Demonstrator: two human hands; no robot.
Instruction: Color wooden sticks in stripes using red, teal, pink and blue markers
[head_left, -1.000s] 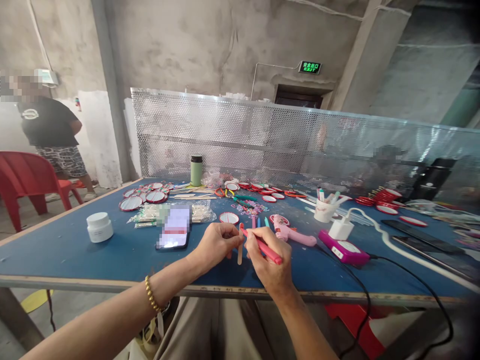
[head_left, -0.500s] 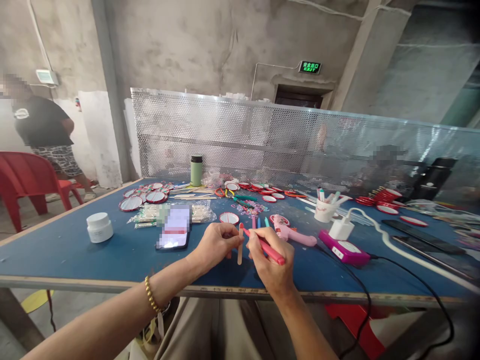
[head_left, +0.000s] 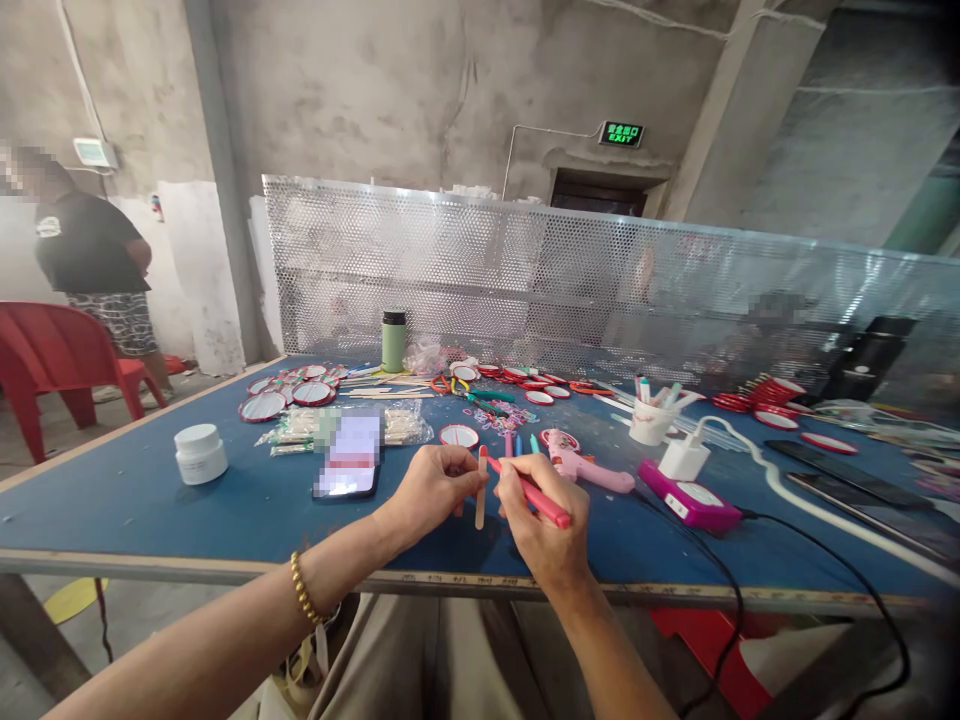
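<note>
My left hand pinches a pale wooden craft stick and holds it upright over the blue table. My right hand grips a red marker with its tip against the upper part of the stick. Both hands are closed, close together near the table's front edge. A phone lies just left of my left hand. A pink glue gun lies just beyond my right hand.
A white jar and red-rimmed round mirrors lie at the left. A green bottle stands further back, a cup of pens and a magenta power bank with charger and cables at the right. A person stands by a red chair.
My hands have barely moved; the marker stays against the stick. The person at the far left has shifted a little.
</note>
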